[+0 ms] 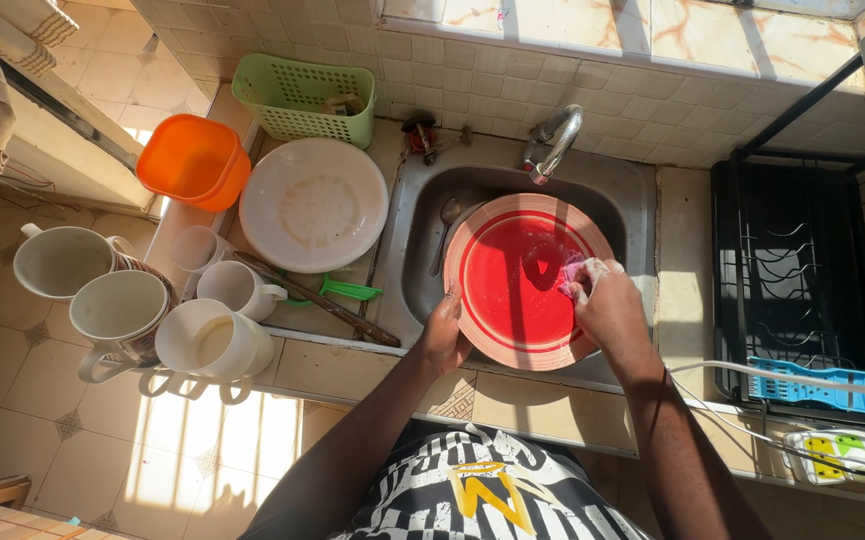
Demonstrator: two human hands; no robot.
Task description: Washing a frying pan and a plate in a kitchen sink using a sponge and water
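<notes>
A large red plate (513,285) with a pale rim is held over the steel sink (423,200). My left hand (443,335) grips the plate's near left edge. My right hand (608,305) presses a soapy pink sponge (573,272) onto the plate's right side, with foam on the fingers. A spoon (445,228) lies in the sink behind the plate, partly hidden. The tap (556,142) curves over the sink's far side.
Left of the sink lie a white plate (315,205), several white mugs (213,340), an orange tub (193,160), a green basket (305,98) and a long knife (318,300). A black dish rack (803,270) stands right, with a blue clip and white cables near it.
</notes>
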